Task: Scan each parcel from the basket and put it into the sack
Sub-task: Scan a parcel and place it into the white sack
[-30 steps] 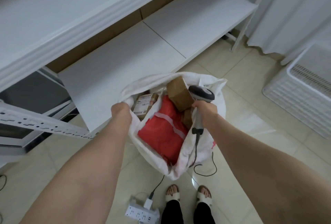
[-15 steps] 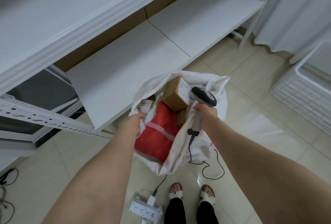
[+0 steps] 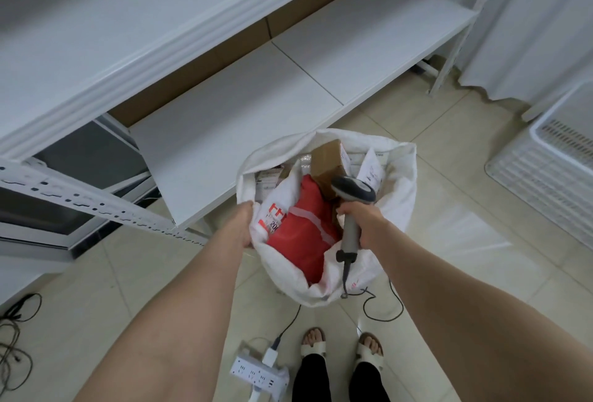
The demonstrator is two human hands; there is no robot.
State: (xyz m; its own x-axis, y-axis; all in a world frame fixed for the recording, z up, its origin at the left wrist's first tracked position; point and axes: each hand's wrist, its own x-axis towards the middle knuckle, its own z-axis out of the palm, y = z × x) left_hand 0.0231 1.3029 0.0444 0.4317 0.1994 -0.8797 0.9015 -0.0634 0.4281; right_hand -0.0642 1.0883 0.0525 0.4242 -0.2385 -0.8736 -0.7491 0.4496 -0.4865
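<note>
A white sack [image 3: 399,183] stands open on the floor in front of me. Inside lie a red parcel [image 3: 303,234], a brown cardboard box [image 3: 327,160] and other labelled packets. My left hand [image 3: 242,225] grips the sack's near left rim. My right hand [image 3: 362,220] grips the handle of a grey barcode scanner [image 3: 351,191], held over the sack's mouth, and seems to hold the right rim too. The scanner's cable hangs down over the sack's front. A white plastic basket [image 3: 545,173] stands at the right edge.
White shelving [image 3: 224,112] runs along the left and back. A power strip [image 3: 256,372] lies by my sandalled feet, with cables [image 3: 382,308] trailing on the tiled floor. A white curtain [image 3: 529,26] hangs at the back right.
Both hands have drawn the sack's rim closer together and shifted it slightly right; a fold of the sack with red print now covers part of the red parcel.
</note>
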